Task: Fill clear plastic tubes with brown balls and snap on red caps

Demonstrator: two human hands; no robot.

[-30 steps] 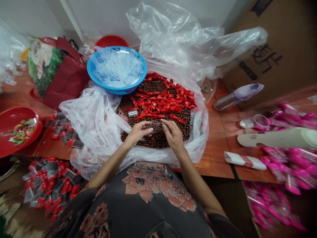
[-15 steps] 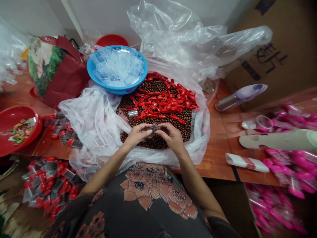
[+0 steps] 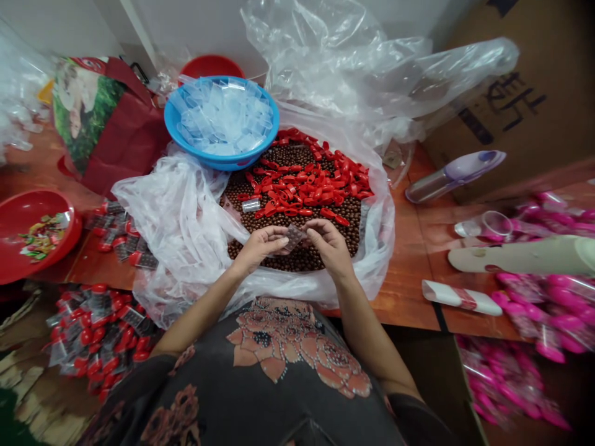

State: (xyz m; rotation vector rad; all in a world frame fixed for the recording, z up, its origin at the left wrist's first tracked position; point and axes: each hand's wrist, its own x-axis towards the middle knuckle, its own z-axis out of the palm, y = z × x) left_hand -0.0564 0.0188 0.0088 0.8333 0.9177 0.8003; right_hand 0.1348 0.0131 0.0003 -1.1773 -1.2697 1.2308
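My left hand (image 3: 264,248) pinches a small clear plastic container (image 3: 294,238) filled with brown balls. From the other side, my right hand (image 3: 329,244) has its thumb and fingertips closed at the container's right edge; the exact contact is too small to make out. Both hands are above a white plastic bag (image 3: 372,272) spread wide, full of small brown balls (image 3: 297,260). A heap of red plastic caps (image 3: 311,183) lies on the balls just beyond my fingers. Near its left end lies an unfilled clear container (image 3: 251,205).
A blue basin (image 3: 220,162) of clear containers stands behind the bag. To the left are a red bowl (image 3: 56,248) with colourful bits and red-capped filled packs (image 3: 97,334). On the right lie a lilac-handled scoop (image 3: 455,176), pink-capped packs (image 3: 567,316) and a cardboard box (image 3: 520,136).
The small container is tilted differently and shows more clearly between my hands. My right hand has shifted slightly right, away from the left. The whole view has moved a little.
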